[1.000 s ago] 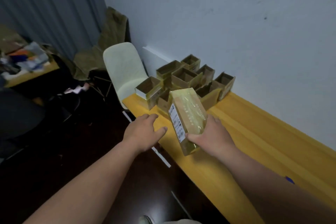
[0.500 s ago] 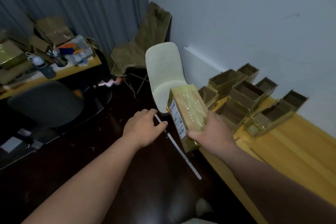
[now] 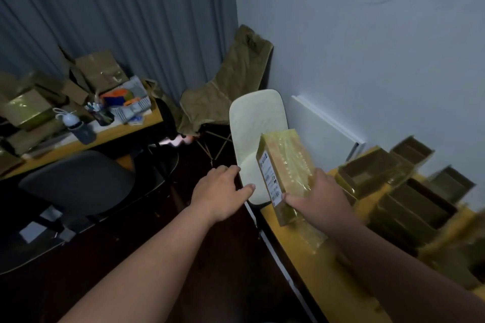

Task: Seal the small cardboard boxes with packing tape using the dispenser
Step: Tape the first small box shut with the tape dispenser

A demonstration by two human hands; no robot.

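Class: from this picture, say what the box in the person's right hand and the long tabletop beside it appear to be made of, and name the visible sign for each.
Box: probably cardboard under glossy clear tape or film; it shows wrinkled highlights and a printed paper label. Tabletop: apparently yellow wood or laminate, smooth, with a faint sheen.

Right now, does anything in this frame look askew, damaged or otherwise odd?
Nothing looks damaged. The glossy tape-wrapped cardboard box, gripped by the right hand, is tilted above the yellow wooden table's end. The open brown cardboard boxes sit in a loose jumble.
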